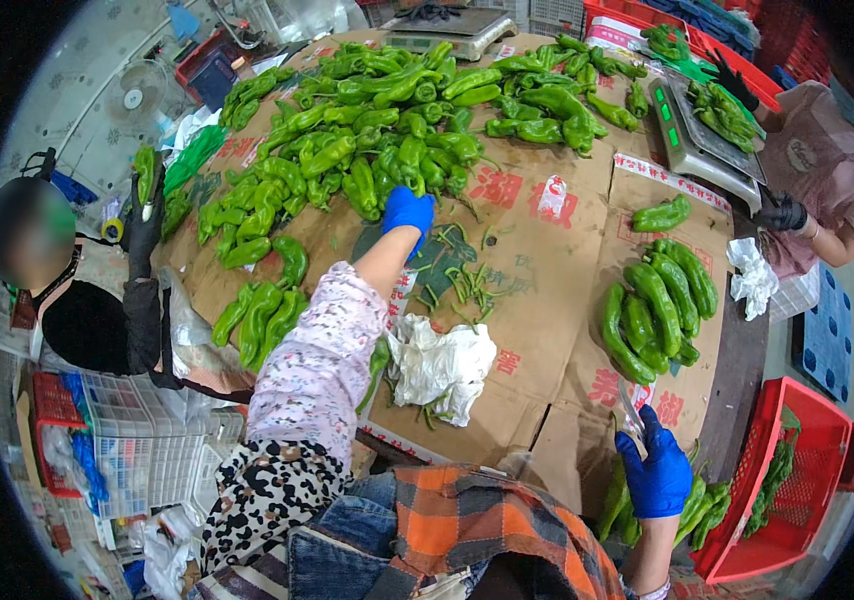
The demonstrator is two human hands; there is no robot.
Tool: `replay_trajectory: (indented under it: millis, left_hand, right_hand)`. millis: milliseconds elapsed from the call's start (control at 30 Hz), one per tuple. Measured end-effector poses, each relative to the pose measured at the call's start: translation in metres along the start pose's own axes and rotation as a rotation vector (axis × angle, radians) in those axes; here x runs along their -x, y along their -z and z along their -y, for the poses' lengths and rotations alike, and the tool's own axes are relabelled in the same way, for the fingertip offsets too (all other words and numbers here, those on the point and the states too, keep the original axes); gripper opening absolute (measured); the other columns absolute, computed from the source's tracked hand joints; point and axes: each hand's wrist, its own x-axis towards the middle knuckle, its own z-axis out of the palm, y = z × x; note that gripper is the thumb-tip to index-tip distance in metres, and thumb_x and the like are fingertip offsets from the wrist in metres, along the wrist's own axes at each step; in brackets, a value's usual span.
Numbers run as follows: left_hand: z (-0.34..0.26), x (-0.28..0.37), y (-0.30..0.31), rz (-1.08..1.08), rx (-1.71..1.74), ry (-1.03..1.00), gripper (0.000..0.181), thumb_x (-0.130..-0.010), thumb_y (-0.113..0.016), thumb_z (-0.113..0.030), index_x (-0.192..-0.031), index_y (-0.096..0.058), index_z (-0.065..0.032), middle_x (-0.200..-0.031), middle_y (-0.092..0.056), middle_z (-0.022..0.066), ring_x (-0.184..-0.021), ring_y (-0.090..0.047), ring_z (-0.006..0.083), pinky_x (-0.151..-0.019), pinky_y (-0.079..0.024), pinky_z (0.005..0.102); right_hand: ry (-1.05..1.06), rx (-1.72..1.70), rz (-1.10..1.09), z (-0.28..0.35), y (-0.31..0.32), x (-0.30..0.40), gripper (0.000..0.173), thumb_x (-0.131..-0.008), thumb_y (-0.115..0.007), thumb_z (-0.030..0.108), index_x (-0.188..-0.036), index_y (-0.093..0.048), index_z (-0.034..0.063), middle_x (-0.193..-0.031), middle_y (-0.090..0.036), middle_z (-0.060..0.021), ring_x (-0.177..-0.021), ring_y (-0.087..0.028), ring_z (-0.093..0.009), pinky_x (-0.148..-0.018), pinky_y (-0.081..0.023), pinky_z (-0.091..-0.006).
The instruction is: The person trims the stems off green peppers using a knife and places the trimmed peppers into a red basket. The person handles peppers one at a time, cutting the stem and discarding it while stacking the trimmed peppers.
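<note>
My left hand (408, 217), in a blue glove, reaches to the near edge of a large heap of green peppers (329, 154); its fingertips meet a pepper there, but whether they grip it is hidden. In my right hand (652, 465), also blue-gloved, is a small metal cutting tool (631, 411), its tip pointing away from me. Beyond it lies a group of green peppers (652, 307), side by side on the cardboard. More green peppers (612, 502) lie beneath and beside my right hand. Cut pepper stems (468, 289) are scattered by a crumpled white cloth or paper (442, 367).
A co-worker in black gloves stands at right by a digital scale (708, 142) holding peppers. Another co-worker at left holds a pepper (145, 172). A second scale (449, 30) stands at the far edge. A red plastic crate (794, 487) is at lower right.
</note>
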Motion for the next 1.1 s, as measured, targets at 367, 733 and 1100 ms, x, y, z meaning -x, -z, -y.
replay_trajectory:
  millis: [367,733,1100]
  left_hand:
    - [-0.031,0.173,0.117,0.704,1.217,0.215,0.040,-0.095,-0.052,-0.025,-0.125,-0.051,0.0001,-0.101,-0.065,0.0105,-0.079,-0.061,0.0142,-0.066,-0.049,0.0235]
    - [-0.035,0.300,0.093,0.434,0.519,-0.737,0.058,-0.076,-0.077,-0.009,-0.127,-0.052,-0.0030,-0.115,-0.059,0.0109,-0.088,-0.056,0.0130,-0.076,-0.048,0.0269]
    - [-0.079,0.268,0.107,0.890,0.936,-0.231,0.043,-0.089,-0.059,-0.013,-0.127,-0.049,0.0022,-0.115,-0.060,0.0134,-0.106,-0.058,0.0191,-0.092,-0.046,0.0309]
  right_hand:
    - [0.053,-0.634,-0.009,0.033,0.009,-0.002,0.036,-0.092,-0.060,0.023,-0.122,-0.058,0.0043,-0.100,-0.069,-0.0122,-0.070,-0.062,-0.015,-0.062,-0.047,-0.0275]
    - [-0.102,-1.397,0.166,0.117,-0.018,-0.035,0.049,-0.088,-0.065,0.019,-0.131,-0.048,0.0022,-0.081,-0.062,-0.0017,-0.061,-0.052,-0.007,-0.054,-0.042,-0.0213]
    - [0.046,-1.486,0.471,0.091,-0.052,-0.027,0.033,-0.095,-0.051,0.025,-0.112,-0.057,-0.0022,-0.099,-0.066,-0.0160,-0.077,-0.064,-0.017,-0.070,-0.051,-0.0272]
